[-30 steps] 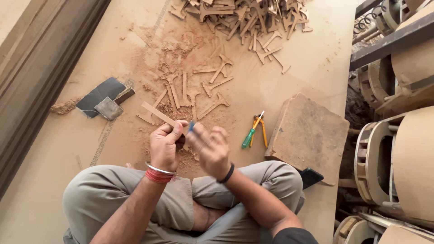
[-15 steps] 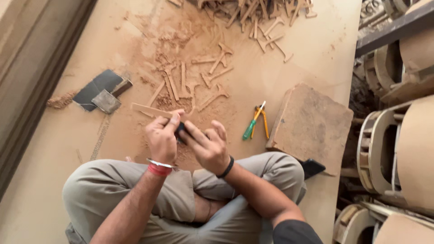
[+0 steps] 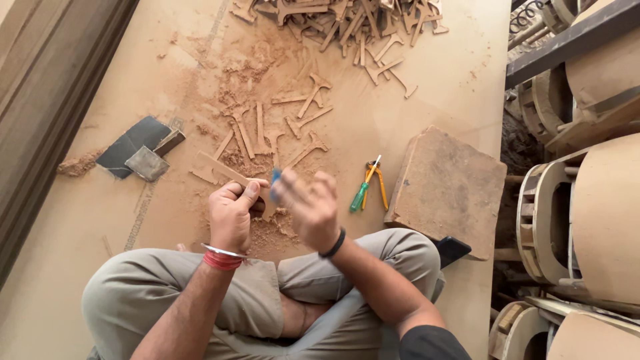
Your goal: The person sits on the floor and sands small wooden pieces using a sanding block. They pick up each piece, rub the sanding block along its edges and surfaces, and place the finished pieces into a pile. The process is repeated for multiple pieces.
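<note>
I sit cross-legged on a brown board floor [image 3: 440, 87]. My left hand [image 3: 232, 215], with a red and silver bangle at the wrist, grips a flat wooden cut-out piece [image 3: 215, 169] that sticks out to the upper left. My right hand [image 3: 309, 208], blurred by motion and wearing a black wristband, holds a small blue-tipped tool [image 3: 275, 177] against the piece. Sawdust [image 3: 270, 232] lies heaped under both hands.
Several similar wooden pieces [image 3: 301, 120] lie beyond my hands, with a larger pile [image 3: 347, 20] at the top. Dark sandpaper sheets [image 3: 137, 152] lie to the left, green and yellow hand tools [image 3: 369, 187] and a square board [image 3: 448, 188] to the right. Curved wooden frames [image 3: 587, 220] stand at right.
My hands stay at the same spot on the piece while the right hand moves back and forth with the tool. The camera view has shifted slightly.
</note>
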